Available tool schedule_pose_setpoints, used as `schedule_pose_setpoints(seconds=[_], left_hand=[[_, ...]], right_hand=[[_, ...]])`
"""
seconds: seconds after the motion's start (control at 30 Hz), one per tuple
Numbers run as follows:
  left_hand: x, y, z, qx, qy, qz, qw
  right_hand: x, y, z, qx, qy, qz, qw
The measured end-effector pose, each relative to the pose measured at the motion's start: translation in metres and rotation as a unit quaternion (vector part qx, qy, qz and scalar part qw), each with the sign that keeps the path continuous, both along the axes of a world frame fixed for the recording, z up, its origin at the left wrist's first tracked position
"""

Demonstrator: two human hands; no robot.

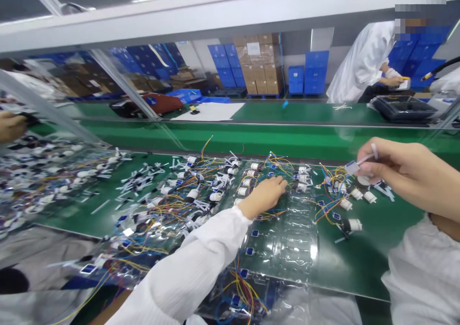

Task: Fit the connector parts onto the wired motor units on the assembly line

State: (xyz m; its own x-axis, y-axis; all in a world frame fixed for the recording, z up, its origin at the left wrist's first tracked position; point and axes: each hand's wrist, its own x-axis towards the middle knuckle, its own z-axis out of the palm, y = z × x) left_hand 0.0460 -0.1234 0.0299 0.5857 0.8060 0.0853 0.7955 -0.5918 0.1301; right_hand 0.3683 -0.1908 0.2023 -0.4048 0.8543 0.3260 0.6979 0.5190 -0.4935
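Note:
My left hand [266, 195] reaches over a clear plastic tray [296, 246] with moulded pockets, its fingers stretched out and pointing down among coloured wires. Its fingertips are partly hidden, and I see nothing held in them. Small white-and-black motors [244, 191] lie in the tray's upper pockets beside it. Raised at the right, my right hand [402, 167] pinches a thin white strip with a small pale rectangular piece [352, 167] at its end. Below that hand lie loose motors [355, 193] with yellow and blue wires and small blue square boards [337, 216].
More wired motors [192, 195] crowd the bench to the left, beside a pile of white strips [138, 179]. A metal frame bar [230, 16] crosses overhead. Beyond the green ledge [230, 135], a person in white [362, 61] stands by a black tray [404, 108]. Another person's hand [10, 126] shows far left.

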Motion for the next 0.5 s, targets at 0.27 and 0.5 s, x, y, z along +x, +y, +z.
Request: schedule_pose_setpoints(seconds=[0.27,0.5], left_hand=[[-0.020,0.015,-0.007,0.031,-0.053,0.085,0.995],[0.003,-0.008,0.010,0.063,-0.051,0.013,0.997]], right_hand=[[-0.002,-0.008,-0.002,0.014,0.004,-0.019,1.000],[-0.023,-0.005,-0.004,0.027,-0.015,0.022,0.999]])
